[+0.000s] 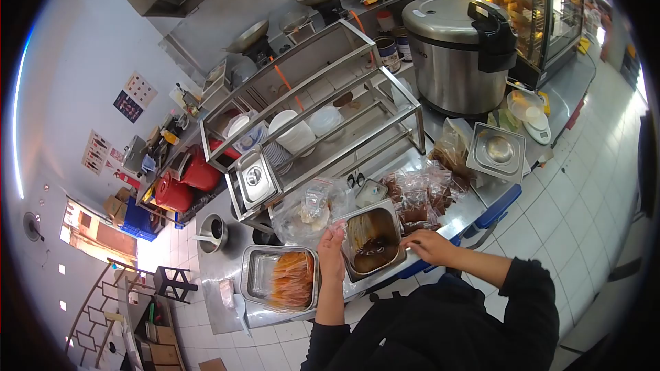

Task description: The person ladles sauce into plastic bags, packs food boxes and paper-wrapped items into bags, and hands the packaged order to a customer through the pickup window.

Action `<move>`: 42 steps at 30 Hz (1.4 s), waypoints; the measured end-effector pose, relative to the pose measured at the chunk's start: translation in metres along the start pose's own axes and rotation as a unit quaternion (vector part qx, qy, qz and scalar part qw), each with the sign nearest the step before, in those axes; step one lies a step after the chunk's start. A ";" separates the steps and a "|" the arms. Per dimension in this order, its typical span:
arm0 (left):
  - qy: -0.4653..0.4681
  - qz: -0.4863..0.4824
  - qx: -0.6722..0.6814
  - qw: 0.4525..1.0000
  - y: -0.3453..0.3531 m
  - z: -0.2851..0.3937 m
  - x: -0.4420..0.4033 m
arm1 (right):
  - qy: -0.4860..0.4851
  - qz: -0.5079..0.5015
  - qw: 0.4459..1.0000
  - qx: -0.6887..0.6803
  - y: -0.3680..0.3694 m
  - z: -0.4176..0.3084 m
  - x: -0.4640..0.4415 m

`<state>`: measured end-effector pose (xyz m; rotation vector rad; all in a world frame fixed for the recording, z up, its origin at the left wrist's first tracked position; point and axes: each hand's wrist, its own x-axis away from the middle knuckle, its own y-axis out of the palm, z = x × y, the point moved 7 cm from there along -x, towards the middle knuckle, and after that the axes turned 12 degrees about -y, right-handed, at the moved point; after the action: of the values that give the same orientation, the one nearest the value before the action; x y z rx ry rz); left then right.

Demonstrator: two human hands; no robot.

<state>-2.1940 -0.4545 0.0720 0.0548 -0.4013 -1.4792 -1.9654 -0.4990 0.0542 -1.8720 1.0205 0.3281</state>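
Note:
A deep metal pan (pixel 351 261) with dark brown sauce (pixel 375 253) inside stands on the table in front of me. My left hand (pixel 332 247) is raised at the pan's left side, fingers drawn together at what looks like the edge of a clear plastic bag. At the pan's right rim, my right hand (pixel 427 246) has its fingers pinched; what they grip is hidden. Left of my left hand, a shallow metal tray (pixel 256 278) contains a row of flat orange-filled packets (pixel 292 280). Beyond the sauce pan lie clear bags of dark brown sauce (pixel 419 196).
Crumpled clear plastic bags (pixel 313 206) lie beside a metal rack (pixel 364 103) at the back. A large rice cooker (pixel 454 55) stands back right, near a square metal pan (pixel 496 152) and a kitchen scale (pixel 538 130). A metal bowl (pixel 213 232) sits at the left.

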 end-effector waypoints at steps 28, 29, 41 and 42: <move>-0.124 0.072 0.168 0.975 -0.069 -0.016 -0.010 | 0.302 0.473 0.640 -0.525 0.056 0.062 0.065; -0.121 0.076 0.172 0.975 -0.072 -0.017 -0.011 | 0.301 0.473 0.637 -0.529 0.055 0.062 0.064; -0.100 0.071 0.201 0.972 -0.098 -0.037 -0.019 | 0.323 0.469 0.626 -0.533 0.049 0.065 0.050; -0.035 0.099 0.154 0.982 -0.099 -0.028 -0.014 | 0.320 0.467 0.631 -0.530 0.046 0.065 0.048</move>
<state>-2.2812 -0.4565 0.0152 0.2028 -0.6722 -1.2149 -1.9594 -0.4788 -0.0361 -2.2920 2.7634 1.1086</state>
